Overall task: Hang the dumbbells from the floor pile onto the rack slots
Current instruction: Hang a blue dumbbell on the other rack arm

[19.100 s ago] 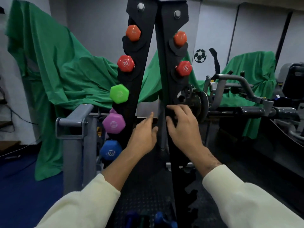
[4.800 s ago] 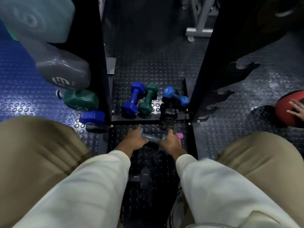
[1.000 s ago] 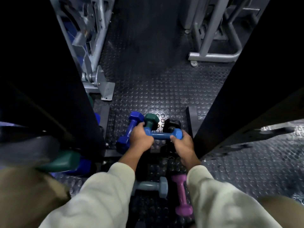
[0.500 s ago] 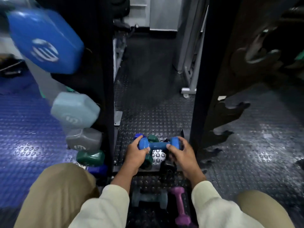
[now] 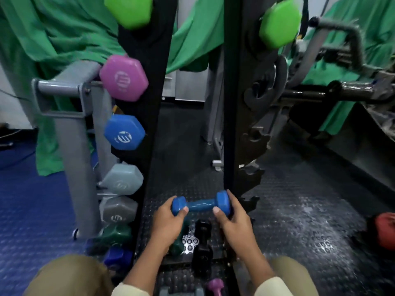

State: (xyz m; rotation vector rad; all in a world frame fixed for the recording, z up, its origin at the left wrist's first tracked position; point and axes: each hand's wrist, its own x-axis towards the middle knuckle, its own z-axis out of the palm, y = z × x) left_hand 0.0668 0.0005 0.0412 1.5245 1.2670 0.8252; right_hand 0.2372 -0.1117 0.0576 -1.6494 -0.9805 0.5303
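I hold a small blue dumbbell (image 5: 201, 204) level between the two black rack uprights, low down. My left hand (image 5: 167, 224) grips its left head and my right hand (image 5: 232, 221) grips its right head. The left upright (image 5: 147, 86) carries hanging dumbbells: green (image 5: 129, 10), pink (image 5: 124, 77), blue (image 5: 124, 135), pale grey (image 5: 124, 179), grey (image 5: 118, 211) and dark green (image 5: 116, 233). The right upright (image 5: 232, 103) holds a green dumbbell (image 5: 280, 23) up high, with bare notched slots (image 5: 250, 182) below it. On the floor beneath my hands lie a black dumbbell (image 5: 203, 242) and a purple one (image 5: 215, 286).
A grey metal frame (image 5: 70, 129) stands left of the rack. Green cloth (image 5: 53, 39) drapes behind it. Gym machine parts (image 5: 342, 90) fill the right side. A red object (image 5: 385, 230) lies on the studded rubber floor at far right. My knees show at the bottom edge.
The blue dumbbell has risen off the floor pile in both hands. My view has tilted upward, so more of the rack and its hanging dumbbells shows.
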